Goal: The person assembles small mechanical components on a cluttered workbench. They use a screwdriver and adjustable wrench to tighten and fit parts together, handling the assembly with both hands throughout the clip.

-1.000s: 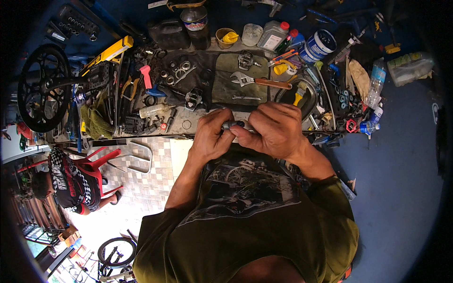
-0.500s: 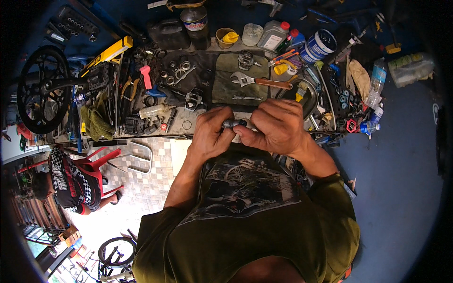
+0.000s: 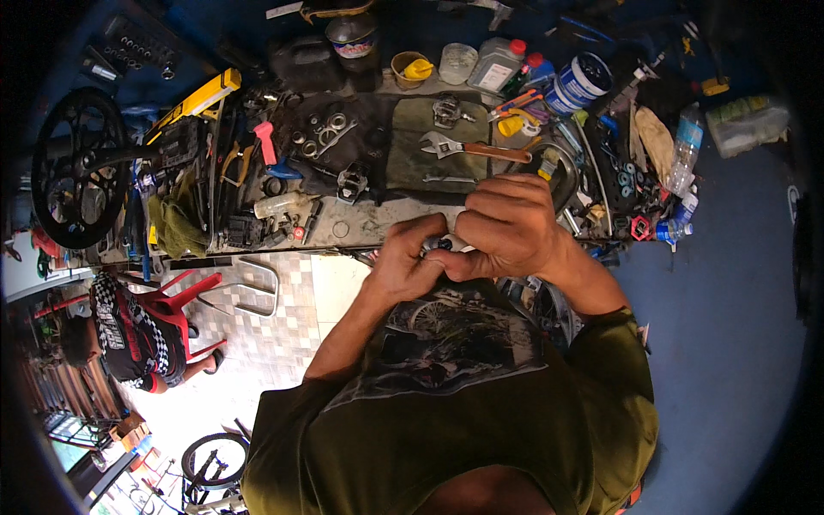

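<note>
Both hands meet in front of my chest, just off the near edge of the workbench. Between them is a small grey, rounded part (image 3: 443,245) with a dark end; the fingers cover most of it, so I cannot tell its kind. My left hand (image 3: 407,262) pinches it from the left with thumb and bent fingers. The right hand (image 3: 508,230) is curled over its other side, thumb pressed along it. Beyond them on a green cloth (image 3: 408,116) lie an adjustable wrench (image 3: 506,153), a small spanner (image 3: 450,179) and a bicycle pedal (image 3: 447,109). Another pedal (image 3: 351,183) sits left of the cloth.
Tools and loose parts crowd the bench, with a black chainring (image 3: 51,202) at the left end. Bottles and a blue-white tub (image 3: 570,94) stand at the back. At left, a person (image 3: 137,330) is beside a red chair (image 3: 178,302); a bicycle wheel (image 3: 190,455) shows below.
Both hands have moved slightly toward my body and to the right, the small part still between them. The left fingers have shifted on it, and its dark end has turned.
</note>
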Demonstrator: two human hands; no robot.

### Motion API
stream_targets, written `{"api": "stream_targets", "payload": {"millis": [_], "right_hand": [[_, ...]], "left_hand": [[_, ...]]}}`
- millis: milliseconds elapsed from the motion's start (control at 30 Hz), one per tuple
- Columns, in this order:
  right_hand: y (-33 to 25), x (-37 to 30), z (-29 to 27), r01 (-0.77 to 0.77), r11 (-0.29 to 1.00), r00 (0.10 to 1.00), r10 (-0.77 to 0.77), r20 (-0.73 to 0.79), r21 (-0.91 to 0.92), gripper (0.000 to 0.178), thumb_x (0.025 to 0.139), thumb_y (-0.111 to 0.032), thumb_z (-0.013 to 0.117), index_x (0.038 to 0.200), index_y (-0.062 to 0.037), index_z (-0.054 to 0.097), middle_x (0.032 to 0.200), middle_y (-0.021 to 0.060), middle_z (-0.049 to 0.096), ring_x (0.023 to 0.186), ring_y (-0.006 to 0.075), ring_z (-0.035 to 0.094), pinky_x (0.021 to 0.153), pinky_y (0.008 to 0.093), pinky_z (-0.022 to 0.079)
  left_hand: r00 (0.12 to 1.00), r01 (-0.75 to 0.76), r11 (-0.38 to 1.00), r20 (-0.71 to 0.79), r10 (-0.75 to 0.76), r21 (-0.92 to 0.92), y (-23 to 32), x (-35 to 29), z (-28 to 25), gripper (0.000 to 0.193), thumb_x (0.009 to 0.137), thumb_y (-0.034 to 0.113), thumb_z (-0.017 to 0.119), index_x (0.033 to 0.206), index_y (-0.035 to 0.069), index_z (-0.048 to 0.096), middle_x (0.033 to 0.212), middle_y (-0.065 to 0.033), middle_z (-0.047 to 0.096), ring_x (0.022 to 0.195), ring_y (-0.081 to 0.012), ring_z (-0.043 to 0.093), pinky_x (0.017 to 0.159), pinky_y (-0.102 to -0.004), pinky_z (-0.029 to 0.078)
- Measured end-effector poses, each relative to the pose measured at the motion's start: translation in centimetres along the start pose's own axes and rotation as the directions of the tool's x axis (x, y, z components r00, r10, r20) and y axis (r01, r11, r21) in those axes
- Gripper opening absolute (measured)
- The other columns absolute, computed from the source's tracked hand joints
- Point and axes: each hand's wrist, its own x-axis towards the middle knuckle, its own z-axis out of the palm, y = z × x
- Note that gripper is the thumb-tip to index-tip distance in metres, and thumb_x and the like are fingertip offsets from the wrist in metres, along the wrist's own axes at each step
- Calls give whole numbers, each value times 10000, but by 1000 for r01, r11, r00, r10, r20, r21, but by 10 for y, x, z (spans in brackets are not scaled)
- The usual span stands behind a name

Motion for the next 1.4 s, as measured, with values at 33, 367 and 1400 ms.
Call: {"api": "stream_targets", "payload": {"millis": [33, 367, 1400], "right_hand": [[0, -1, 0, -11, 1000, 1000, 11, 8, -11, 474, 725, -420, 781, 566, -81, 491, 560, 38, 447, 470, 217, 506, 427, 317, 385], [-2, -1, -4, -116, 993, 992, 116, 48, -11, 478, 672, -464, 807, 654, -71, 535, 631, 54, 507, 543, 239, 536, 490, 329, 424], [-9, -15, 8, -493, 856, 863, 459, 213, 155, 192, 832, -143, 693, 937, -3, 613, 857, 127, 587, 784, 335, 588, 652, 390, 462]], "left_hand": [[1000, -26, 1000, -14, 26, 17, -2, 1, -2, 292, 789, 238, 653, 835, -27, 539, 699, -169, 533, 620, -361, 525, 581, -382, 430], [999, -40, 996, -19, 42, 77, 7, 6, -15, 131, 712, 76, 537, 779, -31, 502, 673, -163, 486, 601, -337, 489, 572, -388, 409], [980, 162, 984, -132, -152, 72, 1, -7, -27, 88, 842, 54, 512, 857, -30, 535, 603, -104, 457, 570, -121, 396, 522, -313, 362]]}}
